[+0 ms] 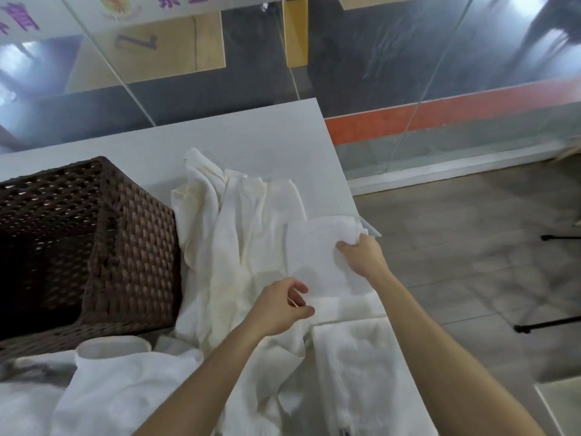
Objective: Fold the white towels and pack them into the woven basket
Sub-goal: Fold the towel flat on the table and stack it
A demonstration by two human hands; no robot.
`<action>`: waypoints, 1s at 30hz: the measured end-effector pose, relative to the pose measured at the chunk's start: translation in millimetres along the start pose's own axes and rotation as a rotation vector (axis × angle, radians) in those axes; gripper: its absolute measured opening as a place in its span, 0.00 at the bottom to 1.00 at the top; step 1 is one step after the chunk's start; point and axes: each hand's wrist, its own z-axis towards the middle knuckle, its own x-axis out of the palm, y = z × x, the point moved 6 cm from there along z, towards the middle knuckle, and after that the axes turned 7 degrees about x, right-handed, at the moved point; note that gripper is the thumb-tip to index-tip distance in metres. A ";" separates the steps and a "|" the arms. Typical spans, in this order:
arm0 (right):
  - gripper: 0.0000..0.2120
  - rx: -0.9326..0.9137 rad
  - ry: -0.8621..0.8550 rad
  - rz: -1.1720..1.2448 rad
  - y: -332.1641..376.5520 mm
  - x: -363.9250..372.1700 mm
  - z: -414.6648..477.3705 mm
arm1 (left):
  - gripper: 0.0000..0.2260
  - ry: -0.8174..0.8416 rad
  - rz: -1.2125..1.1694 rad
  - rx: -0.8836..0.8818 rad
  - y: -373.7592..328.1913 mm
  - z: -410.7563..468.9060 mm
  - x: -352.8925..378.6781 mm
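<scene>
Two hands point(281, 306) point(364, 254) pinch one thin, rectangular white towel point(314, 256).

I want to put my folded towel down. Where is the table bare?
The table is bare behind the basket and the towels, and in a thin strip along their far right. The near side is crowded: towels cover it.

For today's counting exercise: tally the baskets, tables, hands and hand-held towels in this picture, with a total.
Basket: 1
Table: 1
Hands: 2, left hand and right hand
Held towel: 1
Total: 5
</scene>
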 end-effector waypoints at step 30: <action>0.41 -0.071 -0.242 0.253 -84.7 -61.9 -9.7 | 0.19 -0.221 -0.510 0.025 -68.0 76.8 -0.5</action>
